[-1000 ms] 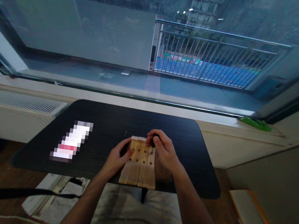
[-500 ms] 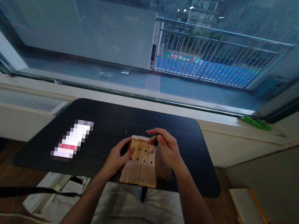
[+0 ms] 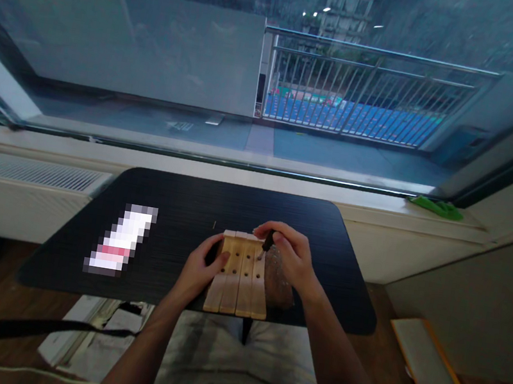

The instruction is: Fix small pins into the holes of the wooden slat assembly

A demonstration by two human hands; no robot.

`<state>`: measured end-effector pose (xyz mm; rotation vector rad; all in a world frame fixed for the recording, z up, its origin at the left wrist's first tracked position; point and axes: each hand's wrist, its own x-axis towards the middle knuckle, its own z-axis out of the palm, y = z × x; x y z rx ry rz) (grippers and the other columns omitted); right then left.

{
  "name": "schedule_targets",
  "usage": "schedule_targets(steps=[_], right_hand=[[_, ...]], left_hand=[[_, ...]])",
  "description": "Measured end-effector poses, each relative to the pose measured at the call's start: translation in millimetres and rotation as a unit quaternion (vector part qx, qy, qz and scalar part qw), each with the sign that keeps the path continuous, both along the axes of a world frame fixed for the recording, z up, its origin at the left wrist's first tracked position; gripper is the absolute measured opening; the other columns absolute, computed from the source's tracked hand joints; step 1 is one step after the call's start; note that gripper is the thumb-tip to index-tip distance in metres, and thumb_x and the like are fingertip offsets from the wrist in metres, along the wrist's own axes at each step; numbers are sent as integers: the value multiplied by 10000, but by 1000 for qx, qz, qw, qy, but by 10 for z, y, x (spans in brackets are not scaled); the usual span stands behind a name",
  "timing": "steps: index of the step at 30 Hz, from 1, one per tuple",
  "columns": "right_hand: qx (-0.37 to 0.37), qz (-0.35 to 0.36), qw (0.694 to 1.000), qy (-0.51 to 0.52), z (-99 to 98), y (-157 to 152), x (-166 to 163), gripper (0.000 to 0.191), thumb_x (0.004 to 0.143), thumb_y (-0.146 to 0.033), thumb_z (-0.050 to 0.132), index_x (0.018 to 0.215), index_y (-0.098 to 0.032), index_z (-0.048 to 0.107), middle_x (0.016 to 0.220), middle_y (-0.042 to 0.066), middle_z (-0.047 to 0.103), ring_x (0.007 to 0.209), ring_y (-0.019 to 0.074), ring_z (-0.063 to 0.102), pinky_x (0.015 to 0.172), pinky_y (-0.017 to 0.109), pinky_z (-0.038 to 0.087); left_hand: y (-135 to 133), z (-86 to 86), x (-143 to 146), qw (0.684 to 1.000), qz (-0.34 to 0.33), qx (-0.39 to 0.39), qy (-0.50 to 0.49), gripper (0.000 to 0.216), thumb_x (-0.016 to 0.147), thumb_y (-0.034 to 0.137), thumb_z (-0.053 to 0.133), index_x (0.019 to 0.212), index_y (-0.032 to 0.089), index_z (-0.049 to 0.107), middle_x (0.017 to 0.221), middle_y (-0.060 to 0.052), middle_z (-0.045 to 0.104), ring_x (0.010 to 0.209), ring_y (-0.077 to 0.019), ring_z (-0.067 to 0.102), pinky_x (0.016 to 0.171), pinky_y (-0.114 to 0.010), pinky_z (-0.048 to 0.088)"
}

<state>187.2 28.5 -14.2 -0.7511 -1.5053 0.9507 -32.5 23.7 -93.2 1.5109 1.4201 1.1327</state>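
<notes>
On the black table lies a piece made of wooden slats [image 3: 237, 296], pale and side by side, with two rows of dark holes. My left hand [image 3: 203, 263] grips its left edge, the thumb resting on top beside a hole. A small screwdriver [image 3: 269, 241] with a black handle is pinched in the fingers of my right hand [image 3: 293, 259]. It stands tilted, its tip at the upper hole of the rightmost slat. Whether a screw sits in that hole is too small to tell. Partly under my right hand is a clear plastic bag [image 3: 278, 286] with a brownish look.
A thin small stick-like thing [image 3: 214, 225] lies on the black table [image 3: 177, 199] beyond the slats. A blurred-out white and red item [image 3: 119, 240] is at the left. Behind are a window sill [image 3: 287, 184], a green cloth [image 3: 438, 208] and a radiator [image 3: 26, 172].
The screwdriver leans over a little more, and my right hand has turned slightly around it. My left hand keeps its place on the slats. The whole view has shifted slightly.
</notes>
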Motion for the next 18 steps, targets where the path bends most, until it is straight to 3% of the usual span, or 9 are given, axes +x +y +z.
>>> schedule_targets(steps=[4,9,15,18], right_hand=[[-18,23,999,27,14,16,-28,286,986,-449,561,967,-211,718,1014,84,765,926,217,710,847,398,556],[-31,40,998,48,-23,60,-92,271,993,-429,542,945,-199,677,848,39,704,740,162,649,704,320,531],[-26,42,997,54,-61,69,-122,291,1010,-428,501,1163,-215,629,793,-2,617,694,143,572,672,301,488],[-36,50,997,38,-60,70,-120,311,1013,-463,491,1153,-218,623,794,-2,596,704,147,559,676,304,480]], left_hand=[[-1,3,-3,1000,-3,-2,1,567,766,491,663,1233,169,664,1287,-126,707,1223,-302,643,1089,-445,474],[2,-11,-8,1000,-4,-1,-2,572,772,488,664,1242,162,659,1302,-132,699,1236,-304,635,1099,-447,467],[13,-41,-12,1000,-5,-1,-3,580,773,494,669,1250,163,657,1302,-132,699,1234,-307,635,1096,-457,466],[10,-37,-9,1000,-10,2,2,584,784,493,659,1259,154,648,1308,-136,694,1235,-306,634,1101,-456,463]])
